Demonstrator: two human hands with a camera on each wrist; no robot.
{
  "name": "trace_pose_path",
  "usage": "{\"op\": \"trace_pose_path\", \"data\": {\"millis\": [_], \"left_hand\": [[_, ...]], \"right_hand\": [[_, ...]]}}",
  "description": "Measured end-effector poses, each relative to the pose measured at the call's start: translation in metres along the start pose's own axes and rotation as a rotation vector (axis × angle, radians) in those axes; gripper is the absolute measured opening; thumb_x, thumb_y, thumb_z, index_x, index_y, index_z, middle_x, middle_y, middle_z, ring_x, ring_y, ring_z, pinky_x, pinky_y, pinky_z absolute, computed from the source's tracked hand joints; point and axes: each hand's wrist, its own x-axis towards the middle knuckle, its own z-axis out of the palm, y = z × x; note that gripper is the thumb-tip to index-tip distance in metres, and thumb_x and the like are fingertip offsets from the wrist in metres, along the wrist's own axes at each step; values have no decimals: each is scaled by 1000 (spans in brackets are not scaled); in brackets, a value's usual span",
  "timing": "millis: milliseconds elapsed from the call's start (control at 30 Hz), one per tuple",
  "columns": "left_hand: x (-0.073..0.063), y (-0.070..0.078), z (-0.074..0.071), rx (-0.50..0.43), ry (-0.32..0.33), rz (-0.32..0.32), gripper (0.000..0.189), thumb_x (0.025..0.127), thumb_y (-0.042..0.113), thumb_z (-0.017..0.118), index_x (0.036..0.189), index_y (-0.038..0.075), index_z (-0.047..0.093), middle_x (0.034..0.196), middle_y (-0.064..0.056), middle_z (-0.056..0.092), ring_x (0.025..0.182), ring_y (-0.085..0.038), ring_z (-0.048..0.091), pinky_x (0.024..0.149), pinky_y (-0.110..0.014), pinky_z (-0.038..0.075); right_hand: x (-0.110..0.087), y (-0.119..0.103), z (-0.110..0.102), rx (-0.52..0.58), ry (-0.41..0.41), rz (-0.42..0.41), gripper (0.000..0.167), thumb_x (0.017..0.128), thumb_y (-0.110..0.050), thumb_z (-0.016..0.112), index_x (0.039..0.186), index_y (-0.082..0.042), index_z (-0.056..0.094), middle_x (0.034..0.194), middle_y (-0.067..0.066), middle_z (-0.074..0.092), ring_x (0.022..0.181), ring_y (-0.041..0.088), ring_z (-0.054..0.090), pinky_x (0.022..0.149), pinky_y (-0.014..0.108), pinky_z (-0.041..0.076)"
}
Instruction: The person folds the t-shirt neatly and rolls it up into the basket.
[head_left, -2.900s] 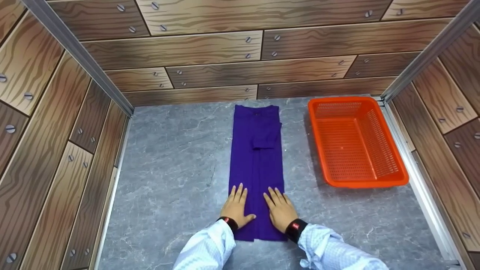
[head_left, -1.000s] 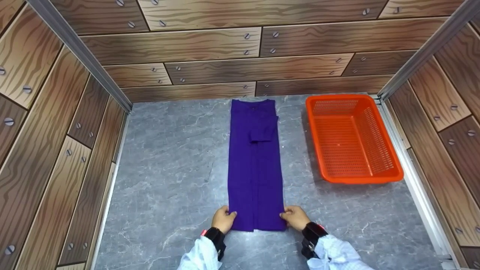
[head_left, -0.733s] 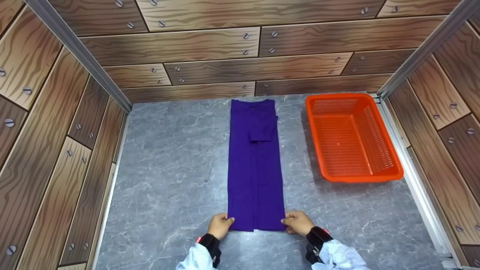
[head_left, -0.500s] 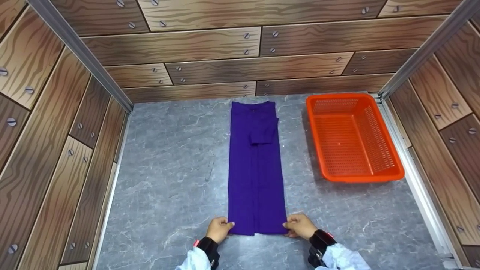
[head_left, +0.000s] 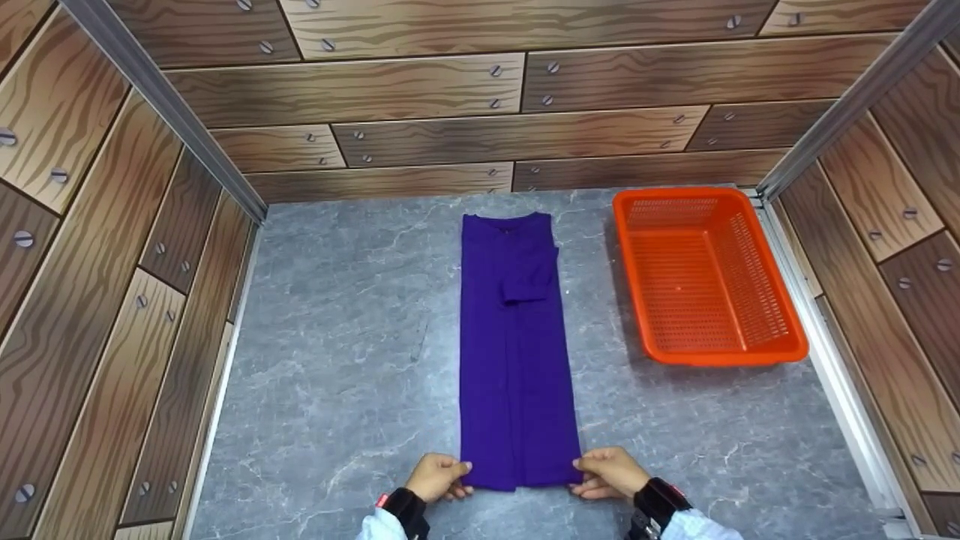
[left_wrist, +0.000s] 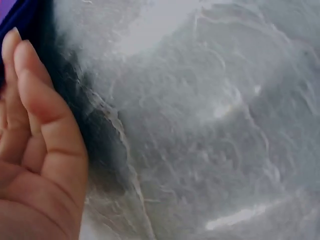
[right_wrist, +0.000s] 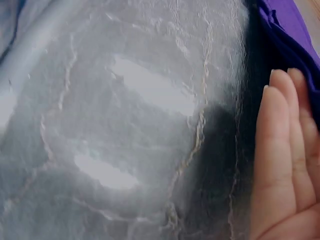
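A purple shirt lies folded into a long narrow strip on the grey marbled surface, its neckline at the far end and a folded sleeve with its cuff showing near the top right. My left hand pinches the near left corner of the hem between thumb and fingers. At the near right corner, my right hand pinches the hem the same way. Each wrist view shows fingers beneath the purple cloth edge, the left hand at the left border and the right hand at the right border; the thumbs are hidden there.
An orange perforated basket stands to the right of the shirt, near the right wall. Wood-patterned panels enclose the grey surface at the back and both sides, with metal rails along the corners.
My hands went from lying flat on the shirt's lower part to pinching its two near corners. The shirt has since slid toward me, away from the back wall; the basket stayed put.
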Motion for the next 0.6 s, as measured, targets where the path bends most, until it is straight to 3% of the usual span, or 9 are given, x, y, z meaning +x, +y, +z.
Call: {"op": "trace_pose_path", "data": {"millis": [100, 233, 300, 433, 600], "left_hand": [[4, 3, -3, -108, -28, -14, 32, 95, 22, 60, 68, 6, 62, 67, -7, 73, 52, -3, 61, 48, -14, 46], [14, 13, -8, -268, -12, -11, 33, 96, 21, 56, 64, 15, 53, 62, 1, 68, 54, -3, 61, 51, -14, 49], [19, 19, -11, -327, 8, 0, 29, 96, 19, 55, 68, 13, 57, 61, 3, 65, 55, -4, 62, 53, -15, 50], [29, 34, -16, -406, 57, 19, 19, 95, 15, 55, 90, 2, 67, 63, 2, 65, 58, -6, 62, 57, -18, 52], [40, 57, -20, -432, 120, 30, 26, 96, 17, 57, 103, -6, 66, 66, 1, 68, 59, -7, 64, 57, -18, 53]], "right_hand": [[2, -5, -1, 54, -9, 19, 13, 92, -16, 61, 83, -6, 63, 69, 2, 66, 68, 16, 74, 64, 28, 60], [10, -19, -3, 138, -12, 21, 9, 91, -16, 59, 83, -11, 59, 78, 3, 69, 73, 20, 74, 68, 30, 61], [14, -28, -4, 185, -14, 10, 6, 92, -15, 58, 88, -11, 59, 85, 3, 67, 77, 22, 74, 72, 32, 61], [22, -45, -6, 289, -8, -19, 5, 94, -14, 56, 94, -9, 56, 95, 5, 64, 83, 26, 74, 81, 36, 60], [31, -66, -8, 391, 2, -55, 6, 97, -15, 53, 98, -9, 54, 95, 8, 70, 84, 27, 74, 84, 38, 59]]}}
